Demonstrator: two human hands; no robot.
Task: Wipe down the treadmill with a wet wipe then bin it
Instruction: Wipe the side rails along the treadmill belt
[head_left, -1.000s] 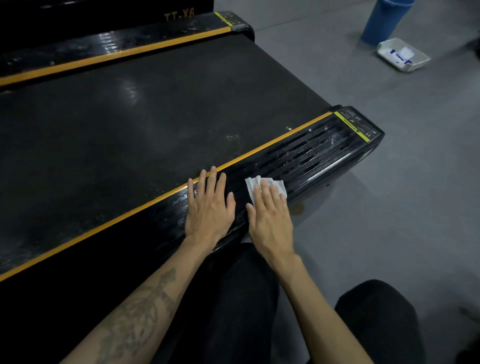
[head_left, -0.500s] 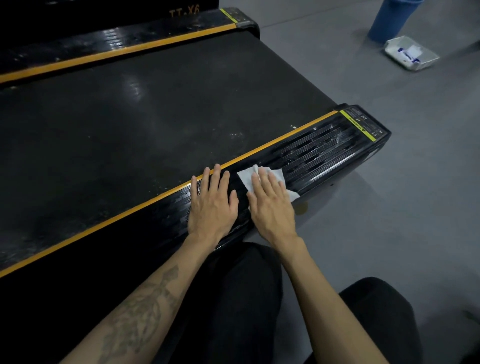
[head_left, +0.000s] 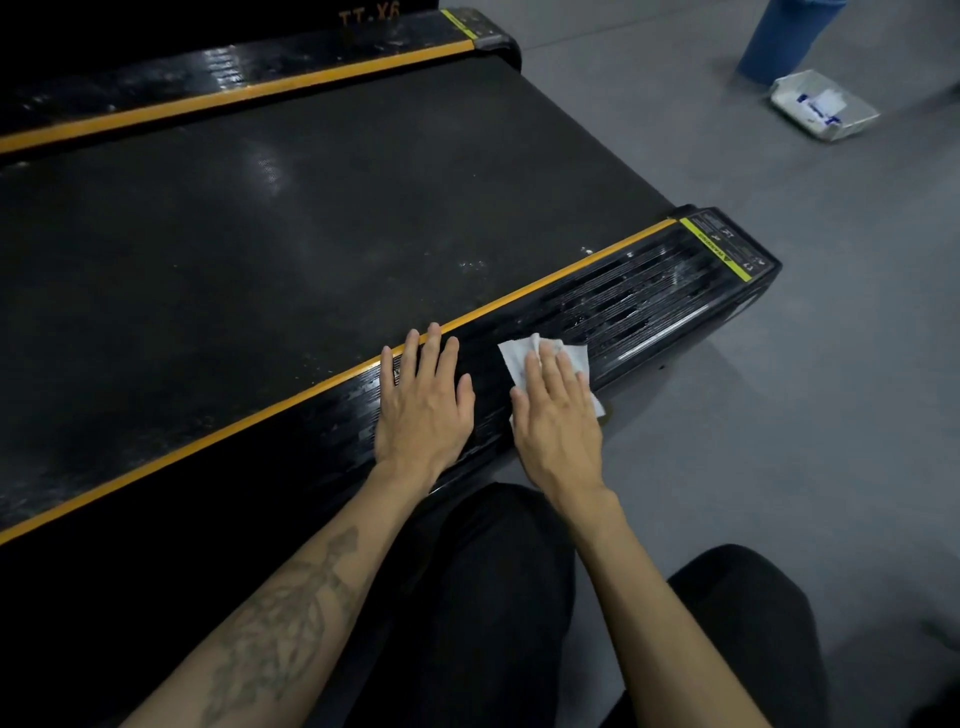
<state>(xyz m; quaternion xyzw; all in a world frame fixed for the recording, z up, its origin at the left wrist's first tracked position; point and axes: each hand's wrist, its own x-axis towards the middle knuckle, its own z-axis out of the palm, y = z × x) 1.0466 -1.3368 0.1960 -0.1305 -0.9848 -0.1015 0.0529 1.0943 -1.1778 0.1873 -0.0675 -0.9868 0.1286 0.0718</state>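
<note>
The black treadmill fills the left and middle of the view, with a yellow stripe along each side rail. My right hand lies flat with straight fingers on a white wet wipe, pressing it onto the ribbed near side rail close to the rail's end cap. My left hand rests flat on the same rail just to the left, fingers straight, its fingertips reaching the yellow stripe. Part of the wipe is hidden under my right palm.
A blue bin stands on the grey floor at the top right. Next to it lies a white wipe pack. My knees in dark trousers sit close to the rail.
My right hand has slid the wipe a little further along the rail toward the end cap, and more of the wipe shows past the fingers. My left hand has stayed in place.
</note>
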